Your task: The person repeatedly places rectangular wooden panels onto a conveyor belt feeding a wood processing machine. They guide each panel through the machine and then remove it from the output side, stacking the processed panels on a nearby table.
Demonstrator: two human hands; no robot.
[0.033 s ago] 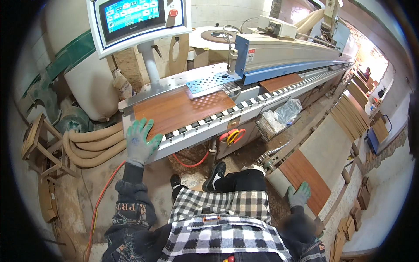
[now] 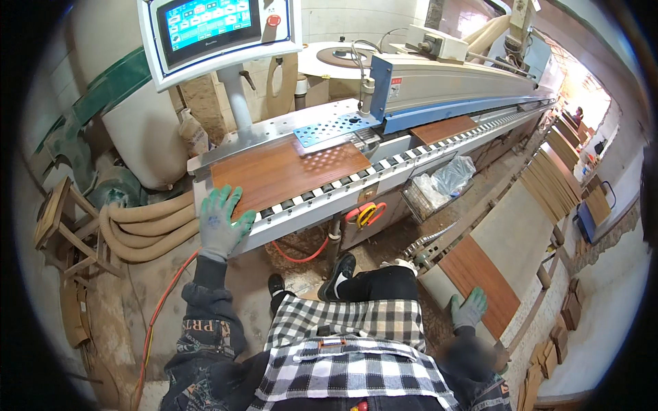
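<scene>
Left hand (image 2: 221, 222), in a grey glove with green coating, lies flat with fingers spread on the near left corner of a wood-grain panel (image 2: 288, 172); it presses on the panel and grips nothing. The panel is a flat rectangular board, reddish-brown with fine lengthwise grain and a smooth, slightly glossy face; it rests on the infeed conveyor (image 2: 329, 195) of a long machine (image 2: 452, 75), its long side along the black-and-white roller track; its far right corner sits under a blue perforated plate (image 2: 332, 128), whose holes throw a dotted shadow on the surface.

Right hand (image 2: 469, 308), gloved alike, rests low at the person's right side, fingers loosely open, touching the near end of a second wood-grain panel (image 2: 483, 282) that lies on a pale stack (image 2: 514, 233); whether it grips the edge cannot be told.

A third panel of the same finish (image 2: 442, 129) sits further along the conveyor, partly under the machine's housing; a control screen (image 2: 212, 31) stands above the infeed; beige hoses (image 2: 147, 222) coil on the floor at left; a wire basket with clear plastic (image 2: 439, 185) hangs beneath the track; more boards are stacked at right (image 2: 552, 181).
</scene>
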